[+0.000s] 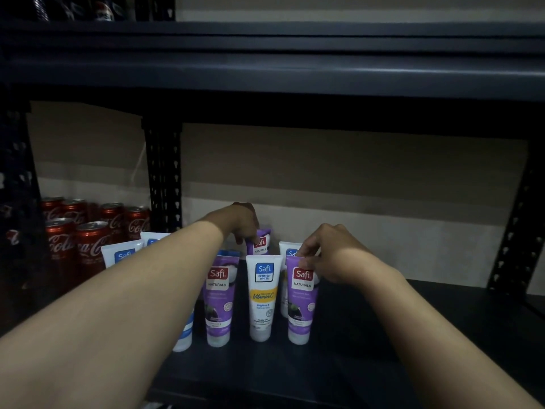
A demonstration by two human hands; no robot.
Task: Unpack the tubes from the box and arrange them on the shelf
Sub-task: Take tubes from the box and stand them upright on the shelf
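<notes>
- Tubes (262,296) stand cap-down in rows on the shelf (368,343), lower centre of frame.
- Left hand (241,222) pinches the rear purple tube (260,243) in its fingers; right hand (327,258) pinches the front purple tube (302,302) by its crimp.
- Risk: close-packed tubes (narrow caps) could topple in a chain if either forearm brushes them.

Dim beige wall (354,160) (paler low band) behind dark perforated uprights (163,172).

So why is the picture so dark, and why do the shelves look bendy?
Head view: dim light throughout; the label on the white tube reads clearly, the cans sink into shadow; the wide-angle lens bows the top shelf.
</notes>
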